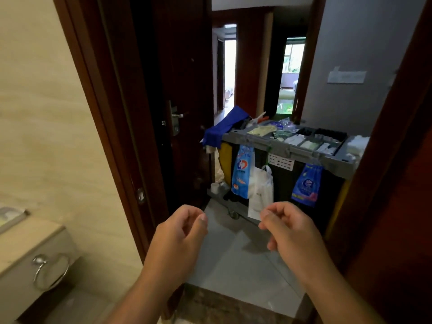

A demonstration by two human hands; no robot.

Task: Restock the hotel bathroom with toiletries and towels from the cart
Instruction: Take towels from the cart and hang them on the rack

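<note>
The housekeeping cart (289, 149) stands just outside the bathroom doorway, its grey top tray divided into compartments of small white and green toiletry packets (308, 142). White folded items (356, 142) lie at the tray's right end. Blue printed bags (242, 174) and a white plastic bag (260, 190) hang from its front. My left hand (180, 232) and my right hand (287, 225) are raised side by side in front of me, short of the cart, fingers loosely curled and holding nothing.
A dark wooden door (177, 94) stands open on the left, its frame (383, 160) close on the right. A vanity counter (28, 235) with a chrome towel ring (50, 271) sits at lower left. A blue cloth (224, 127) drapes over the cart's left end. Grey floor tiles (233, 260) lead out.
</note>
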